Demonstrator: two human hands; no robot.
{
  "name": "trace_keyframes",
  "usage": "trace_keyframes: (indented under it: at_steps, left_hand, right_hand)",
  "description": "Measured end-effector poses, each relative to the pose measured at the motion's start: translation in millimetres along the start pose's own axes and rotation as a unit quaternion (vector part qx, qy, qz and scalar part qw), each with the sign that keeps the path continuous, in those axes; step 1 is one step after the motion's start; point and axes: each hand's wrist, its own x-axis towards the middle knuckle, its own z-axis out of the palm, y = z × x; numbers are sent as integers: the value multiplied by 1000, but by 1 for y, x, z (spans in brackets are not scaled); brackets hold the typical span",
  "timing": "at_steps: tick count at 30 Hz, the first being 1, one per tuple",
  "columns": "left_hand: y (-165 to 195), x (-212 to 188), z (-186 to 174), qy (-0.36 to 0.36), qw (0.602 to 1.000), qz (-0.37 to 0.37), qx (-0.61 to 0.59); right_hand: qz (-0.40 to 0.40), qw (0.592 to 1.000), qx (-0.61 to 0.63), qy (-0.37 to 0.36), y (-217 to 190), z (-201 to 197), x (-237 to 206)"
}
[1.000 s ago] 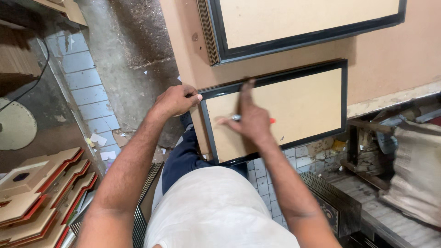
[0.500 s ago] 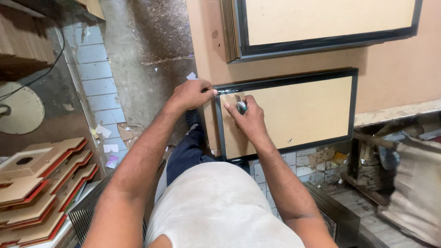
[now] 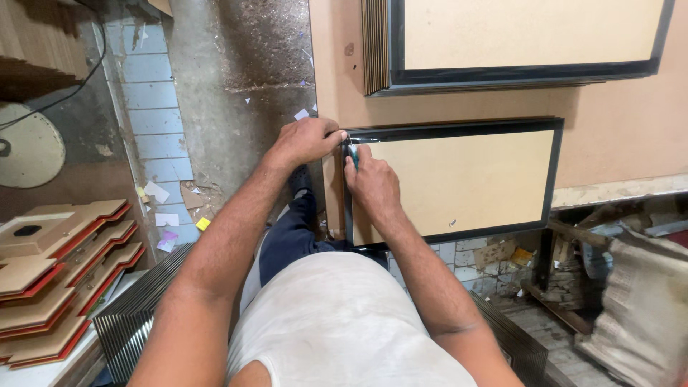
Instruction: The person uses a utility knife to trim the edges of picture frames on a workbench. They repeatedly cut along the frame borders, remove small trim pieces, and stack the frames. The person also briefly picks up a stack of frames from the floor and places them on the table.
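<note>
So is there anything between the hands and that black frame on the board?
Nothing visible. The left hand already grips the black frame at its top left corner, and the right hand rests on the frame's left edge, pressing a small dark tool against it.

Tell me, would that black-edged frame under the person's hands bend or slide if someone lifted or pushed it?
The black-edged frame probably stays stiff: its flat board back shows no sag. It likely feels light for its size, being thin. A push might slide it on the smooth board beneath, so the left hand pins its corner.
</note>
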Motion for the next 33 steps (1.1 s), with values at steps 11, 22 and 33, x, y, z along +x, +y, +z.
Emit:
trace_keyframes:
  at_steps: [11, 22, 33]
  left_hand:
    - [5, -11, 3, 32, 999, -25, -2]
    - [66, -132, 75, 334, 927, -41, -168]
    - [109, -191, 202, 459, 810, -117, -346]
  right_hand:
    - [33, 999, 1, 41, 8, -20, 34]
    - [-64, 998, -16, -24, 38, -10, 36]
    - [-84, 859, 401, -308, 108, -29, -49]
